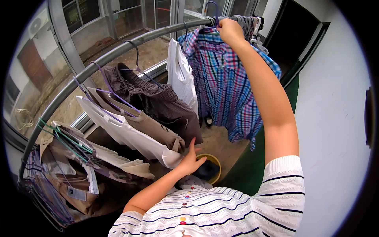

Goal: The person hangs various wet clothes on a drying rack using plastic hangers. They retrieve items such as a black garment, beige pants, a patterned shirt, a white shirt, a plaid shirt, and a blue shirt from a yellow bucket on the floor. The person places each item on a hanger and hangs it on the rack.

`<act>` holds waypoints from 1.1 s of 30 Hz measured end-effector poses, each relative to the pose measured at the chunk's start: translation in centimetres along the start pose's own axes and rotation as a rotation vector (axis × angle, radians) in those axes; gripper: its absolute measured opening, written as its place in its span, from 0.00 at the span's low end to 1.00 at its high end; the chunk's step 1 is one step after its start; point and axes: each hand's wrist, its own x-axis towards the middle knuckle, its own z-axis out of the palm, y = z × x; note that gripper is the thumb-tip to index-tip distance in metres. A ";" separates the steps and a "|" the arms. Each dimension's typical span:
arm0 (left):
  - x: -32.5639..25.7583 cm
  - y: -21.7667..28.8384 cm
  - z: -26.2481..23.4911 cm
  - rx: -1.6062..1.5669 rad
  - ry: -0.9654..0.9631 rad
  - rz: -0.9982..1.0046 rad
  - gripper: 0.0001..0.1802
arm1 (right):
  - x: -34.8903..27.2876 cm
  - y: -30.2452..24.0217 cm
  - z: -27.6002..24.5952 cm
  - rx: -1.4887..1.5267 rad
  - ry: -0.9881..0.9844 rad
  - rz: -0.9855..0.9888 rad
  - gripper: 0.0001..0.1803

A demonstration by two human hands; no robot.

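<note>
1. Plaid shirt [227, 75]: on a hanger [216, 8], far side, right of centre, up at the rail [96, 64].
2. Right hand [232, 31]: fingers clenched on the shirt's top, by the hanger.
3. Left hand [192, 161]: nearer, lower; fingers released, spread at the brown shorts' [167, 104] hem; contact unclear.
4. White top [177, 67]: just left of shirt.
5. Yellow basin [220, 170]: near, low; dark cloth [207, 170] inside.

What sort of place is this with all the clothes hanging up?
Probably a laundry-drying spot, maybe a closed-in porch: a long metal rail holds clothes like the plaid shirt, metal-framed windows stand beside it, and a yellow tub holds something dark.
</note>
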 end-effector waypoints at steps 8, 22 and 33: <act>0.2 -4.0 2.9 -0.035 -0.148 0.018 0.29 | -2.5 -0.6 11.5 0.199 0.107 -0.094 0.09; 5.3 -22.4 15.4 -0.023 -0.708 -1.005 0.50 | -65.5 19.7 28.1 0.857 -0.097 1.118 0.35; 9.9 -40.5 15.8 0.417 -0.633 -0.412 0.17 | -88.5 12.9 53.2 0.585 -0.996 1.435 0.50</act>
